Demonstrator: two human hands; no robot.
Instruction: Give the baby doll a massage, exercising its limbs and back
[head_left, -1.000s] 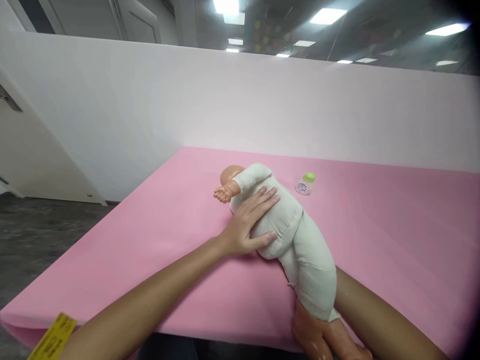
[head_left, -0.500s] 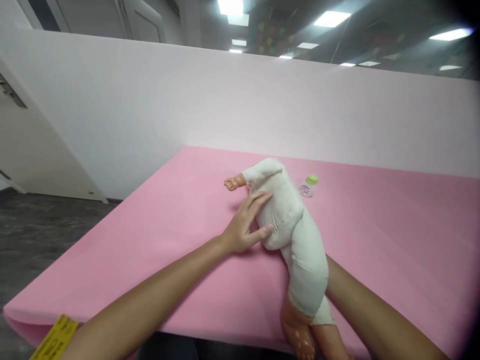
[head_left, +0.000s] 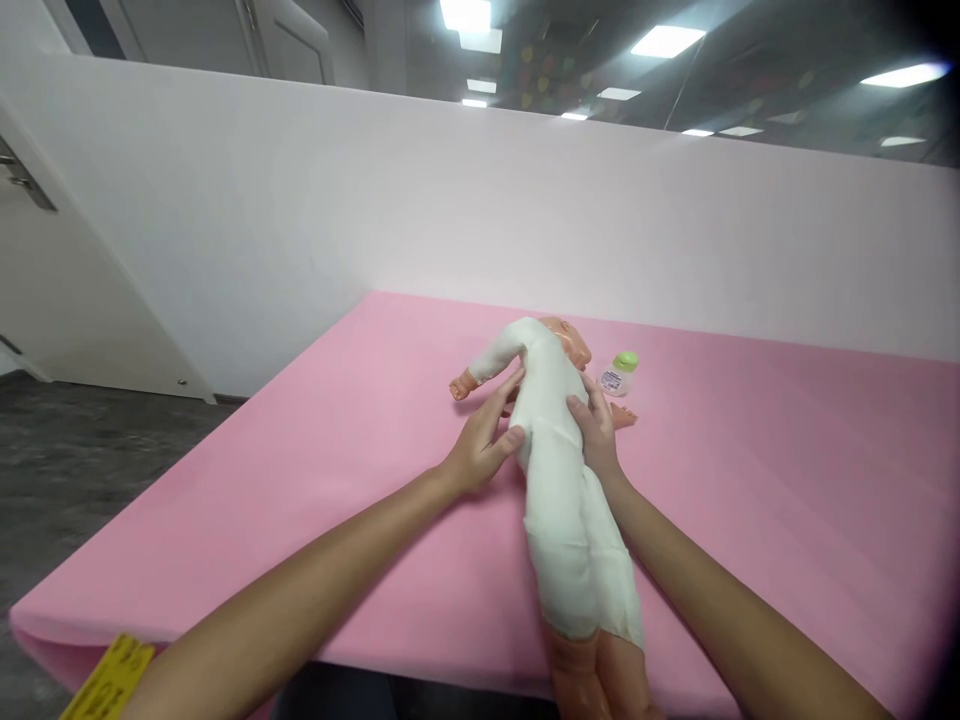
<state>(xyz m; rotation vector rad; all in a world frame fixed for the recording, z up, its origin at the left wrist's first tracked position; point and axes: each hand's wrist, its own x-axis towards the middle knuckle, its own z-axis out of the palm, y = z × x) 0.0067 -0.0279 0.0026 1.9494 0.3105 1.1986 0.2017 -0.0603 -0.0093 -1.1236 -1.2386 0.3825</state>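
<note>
Baby doll [head_left: 559, 470] in white cloth suit, lying lengthwise at frame centre on pink surface, head toward upper centre, bare plastic legs at bottom edge, one arm stretched left.

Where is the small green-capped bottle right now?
The small green-capped bottle stands on the pink table, just right of the cloth-bodied doll's head.
</note>
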